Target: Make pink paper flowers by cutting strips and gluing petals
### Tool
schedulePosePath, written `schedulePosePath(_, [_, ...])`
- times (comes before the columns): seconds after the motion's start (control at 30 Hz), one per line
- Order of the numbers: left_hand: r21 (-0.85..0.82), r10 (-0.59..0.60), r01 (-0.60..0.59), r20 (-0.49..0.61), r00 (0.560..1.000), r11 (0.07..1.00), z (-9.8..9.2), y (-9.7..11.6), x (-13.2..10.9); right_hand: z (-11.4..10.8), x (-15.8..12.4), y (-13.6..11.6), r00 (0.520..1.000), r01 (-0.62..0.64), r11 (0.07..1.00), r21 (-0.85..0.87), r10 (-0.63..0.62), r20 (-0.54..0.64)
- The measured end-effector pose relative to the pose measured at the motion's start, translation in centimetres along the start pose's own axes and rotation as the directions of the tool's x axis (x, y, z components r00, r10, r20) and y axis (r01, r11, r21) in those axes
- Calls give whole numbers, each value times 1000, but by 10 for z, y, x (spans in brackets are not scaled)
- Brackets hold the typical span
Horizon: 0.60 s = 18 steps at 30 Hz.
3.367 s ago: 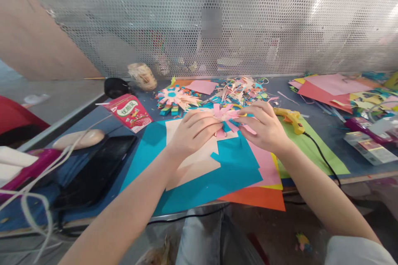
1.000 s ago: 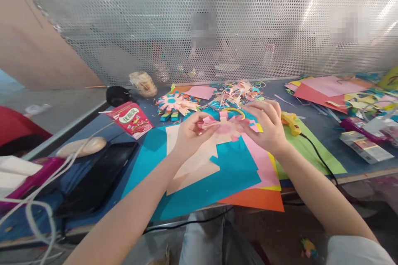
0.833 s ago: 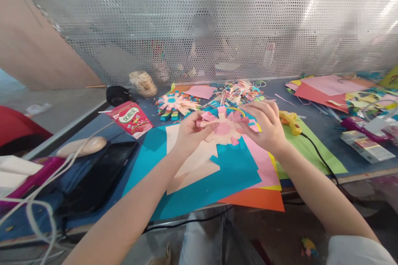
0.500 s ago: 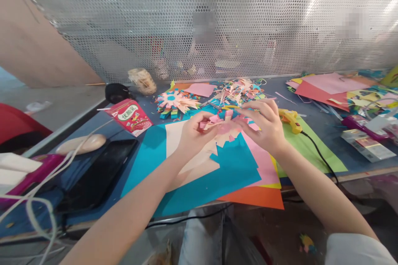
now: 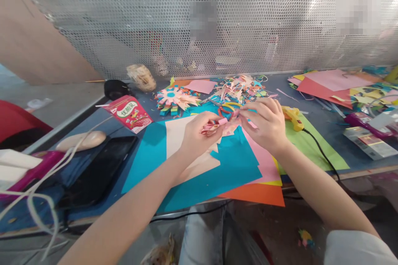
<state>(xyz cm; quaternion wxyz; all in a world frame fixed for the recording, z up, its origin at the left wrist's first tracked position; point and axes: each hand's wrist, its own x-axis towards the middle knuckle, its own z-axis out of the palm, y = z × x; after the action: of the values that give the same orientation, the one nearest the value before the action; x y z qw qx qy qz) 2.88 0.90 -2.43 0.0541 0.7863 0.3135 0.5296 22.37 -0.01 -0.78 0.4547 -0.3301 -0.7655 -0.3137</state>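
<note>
Both hands are at a pink paper flower (image 5: 229, 127) with cut petals, held above the coloured sheets. My left hand (image 5: 202, 132) is closed round its left side, thumb in front. With thumb and fingertips together, my right hand (image 5: 264, 123) pinches a petal at the flower's right edge. Beneath lie a blue paper sheet (image 5: 199, 192) and a cream sheet (image 5: 174, 134) with a jagged cut edge. Scissors (image 5: 228, 108) with red and yellow handles rest just behind the flower. A layered paper flower (image 5: 175, 98) with a blue centre stands farther back on the left.
A yellow glue gun (image 5: 293, 118) lies on green paper (image 5: 323, 153) at right, its black cord trailing over the front edge. Paper scraps (image 5: 241, 89) are heaped at the back. To the left are a red drink carton (image 5: 130, 114), a black phone (image 5: 101, 169) and white cables (image 5: 34, 192).
The flower has been tilted and turned, showing less of its face. My right fingers, spread before, have come together on a petal. The scissors' handles are now more exposed.
</note>
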Motion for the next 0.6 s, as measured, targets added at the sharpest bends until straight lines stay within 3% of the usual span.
schedulePosePath(0.13, [-5,-17,17,-7,1000,1000,2,0,-1,1,-1,1,1000,21,998,-63,-22,-7])
schedulePosePath(0.37, [-124,-316,311,-22,948,942,2,-7,0,1,-1,2,999,-45,997,-63,45,3])
schedulePosePath(0.6, [-159,-379,375,10,926,913,0,-4,1,1,0,1,995,-95,995,-15,95,-26])
